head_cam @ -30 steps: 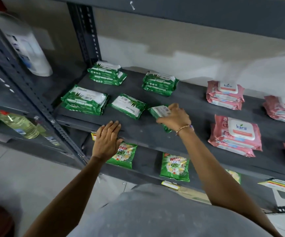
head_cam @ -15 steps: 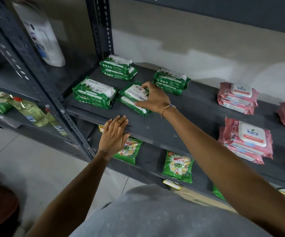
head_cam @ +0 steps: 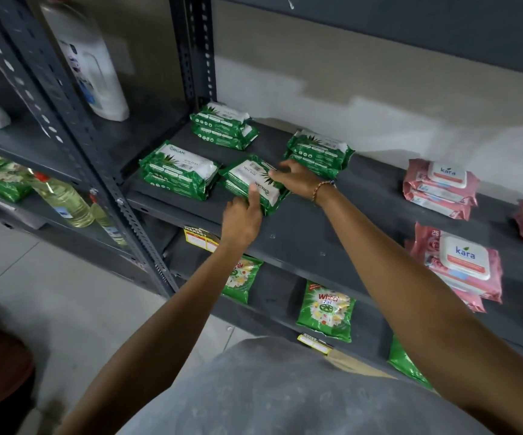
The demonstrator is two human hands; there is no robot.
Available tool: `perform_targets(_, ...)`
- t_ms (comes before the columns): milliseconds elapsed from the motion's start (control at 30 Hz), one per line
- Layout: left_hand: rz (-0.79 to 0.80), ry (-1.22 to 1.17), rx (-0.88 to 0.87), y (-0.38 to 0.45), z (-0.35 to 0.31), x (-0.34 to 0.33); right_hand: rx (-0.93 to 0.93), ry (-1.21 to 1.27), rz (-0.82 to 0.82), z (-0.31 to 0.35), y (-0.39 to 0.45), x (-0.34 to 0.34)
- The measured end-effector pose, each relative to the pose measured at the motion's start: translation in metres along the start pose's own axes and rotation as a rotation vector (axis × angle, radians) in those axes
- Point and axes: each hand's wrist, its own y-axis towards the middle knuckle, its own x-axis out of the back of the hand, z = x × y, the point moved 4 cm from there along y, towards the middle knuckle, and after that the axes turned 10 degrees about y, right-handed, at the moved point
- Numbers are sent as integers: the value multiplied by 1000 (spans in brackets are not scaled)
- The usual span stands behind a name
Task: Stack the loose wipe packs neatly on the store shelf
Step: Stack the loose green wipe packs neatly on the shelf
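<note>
Grey store shelf, both hands open against a green ORIGAMI wipe stack.

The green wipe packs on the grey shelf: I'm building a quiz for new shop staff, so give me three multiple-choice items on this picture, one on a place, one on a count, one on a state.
1. Where is the pile that both hands touch?
A. Front row, right of the front-left pile
B. Beside the pink packs
C. On the lower shelf

2. How many piles of green wipe packs are on this shelf?
A. Two
B. Four
C. Six

3. How do the hands meet that pile?
A. Both lift it clear of the shelf
B. Both rest on it as it sits on the shelf
C. Only one touches it

Key:
1 A: the handled pile sits just right of the front-left pile.
2 B: those two, plus the back-left pile and the back-right pile.
3 B: the left hand and right hand lie on it, and it sits on the shelf.
</note>
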Motion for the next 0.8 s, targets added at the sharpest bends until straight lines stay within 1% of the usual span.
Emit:
perform_targets(33,97,-48,79,6,-7,-4,-21,-8,-1,-2,-2,1)
perform_targets(67,159,-57,127,10,-13,-6,-44,-8,-5,-5,-3,0)
perform_targets(100,179,-38,148,15,-17,-5,-69,-1,-8,-9,-3,-1)
perform_targets(200,188,-17,121,37,-15,2,-174,109,-38,-17,-8,-8)
perform_targets(300,225,-131,77,47,-11,11,-312,408,-56,-31,-11,-20)
perform_targets(333,225,-156,58,48,-9,12,-351,470,-59,-34,-14,-24)
perform_targets(367,215,-169,44,47,-9,11,-364,468,-81,-37,-16,-24)
perform_targets(400,184,-171,25,47,-8,11,-360,385,-130,-39,-18,-19)
perform_targets(467,68,-166,36,42,-5,12,-311,204,-239,-37,-18,0)
perform_targets(533,4,-256,116,30,-3,5,-242,111,-242,-27,-12,18)
perform_targets(567,20,-321,182,21,-4,0,-211,78,-214,-21,-9,24)
perform_targets(633,126,-386,282,9,-8,-14,-124,17,-177,-15,-2,31)
perform_targets(700,233,-338,287,2,-15,-24,-72,47,-148,-12,-2,32)
perform_targets(800,283,-232,270,7,-18,-27,-119,83,-126,-15,-4,34)
